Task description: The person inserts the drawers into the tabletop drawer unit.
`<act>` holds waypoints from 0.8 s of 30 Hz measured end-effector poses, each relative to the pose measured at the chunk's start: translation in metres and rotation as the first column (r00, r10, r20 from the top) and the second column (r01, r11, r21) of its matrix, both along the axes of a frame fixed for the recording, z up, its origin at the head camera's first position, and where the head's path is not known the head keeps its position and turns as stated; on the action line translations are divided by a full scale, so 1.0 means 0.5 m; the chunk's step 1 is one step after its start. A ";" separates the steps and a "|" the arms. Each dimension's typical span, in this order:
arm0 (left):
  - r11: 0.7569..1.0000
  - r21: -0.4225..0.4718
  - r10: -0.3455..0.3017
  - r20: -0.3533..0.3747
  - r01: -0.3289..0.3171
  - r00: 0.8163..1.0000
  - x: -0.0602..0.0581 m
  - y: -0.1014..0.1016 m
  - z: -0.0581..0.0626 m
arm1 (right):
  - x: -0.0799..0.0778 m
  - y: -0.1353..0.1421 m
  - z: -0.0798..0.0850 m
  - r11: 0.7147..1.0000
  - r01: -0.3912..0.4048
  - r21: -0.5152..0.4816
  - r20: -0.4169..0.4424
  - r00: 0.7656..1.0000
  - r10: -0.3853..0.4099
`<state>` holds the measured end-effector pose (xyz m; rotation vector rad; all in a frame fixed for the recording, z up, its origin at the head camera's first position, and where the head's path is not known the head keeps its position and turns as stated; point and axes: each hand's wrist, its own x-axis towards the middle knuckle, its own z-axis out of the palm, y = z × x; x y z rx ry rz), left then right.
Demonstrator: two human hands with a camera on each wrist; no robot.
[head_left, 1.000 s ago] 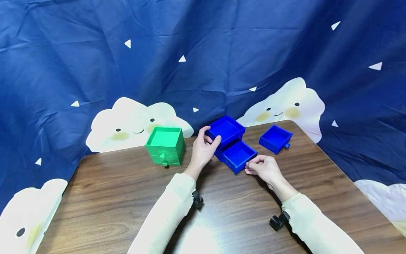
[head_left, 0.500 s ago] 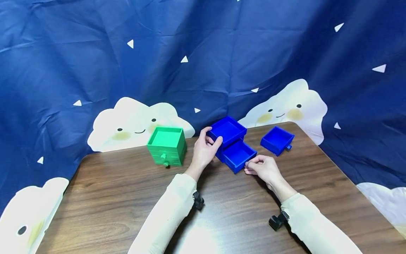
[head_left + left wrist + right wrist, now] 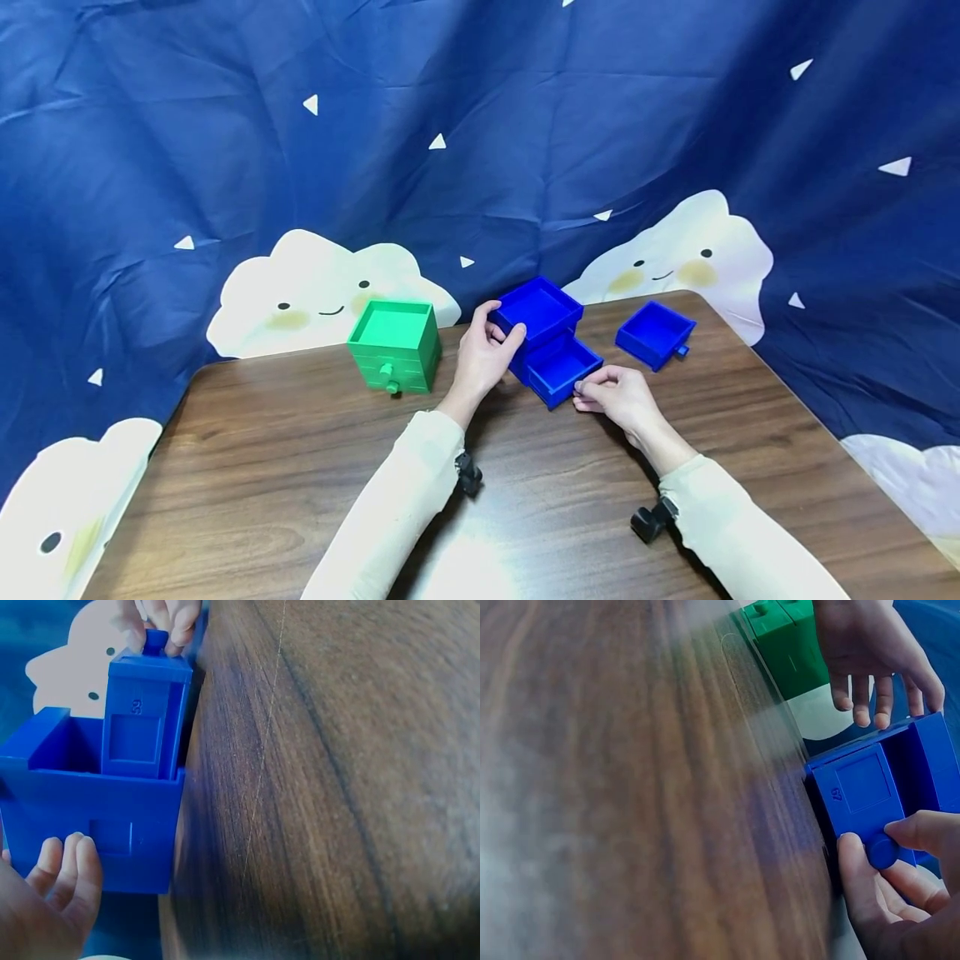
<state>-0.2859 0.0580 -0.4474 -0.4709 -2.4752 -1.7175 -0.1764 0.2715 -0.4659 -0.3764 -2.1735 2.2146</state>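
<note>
A small blue drawer cabinet (image 3: 540,310) with a recessed top stands near the table's back edge. My left hand (image 3: 480,354) grips its left side, thumb at the top front edge and fingertips on the side wall. The lower drawer (image 3: 562,367) sticks partway out of the cabinet. In the right wrist view, my right hand (image 3: 907,900) pinches the round knob (image 3: 882,851) on that drawer's front. Above it, the upper slot (image 3: 915,769) has no drawer in it. A second blue drawer (image 3: 654,333) lies apart on the table to the right, its knob facing front right.
To the left stands a green drawer cabinet (image 3: 393,346) with two knobs and its drawers in. The brown wooden table (image 3: 300,483) ends just behind the cabinets, where a blue curtain (image 3: 487,125) with clouds hangs.
The lower drawer has slid a little farther into the blue cabinet, with my right hand moving slightly left along with it. My left hand keeps its grip on the cabinet.
</note>
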 end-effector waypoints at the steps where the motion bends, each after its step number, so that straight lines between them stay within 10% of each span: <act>1: 1.000 0.001 0.000 -0.001 0.000 1.000 0.000 -0.001 -0.001 | -0.002 -0.001 0.000 1.000 0.003 0.003 -0.001 1.000 -0.003; 24: 1.000 0.017 0.001 0.001 -0.001 1.000 0.000 0.000 -0.003 | -0.049 -0.016 -0.006 0.999 0.014 0.041 0.004 1.000 -0.014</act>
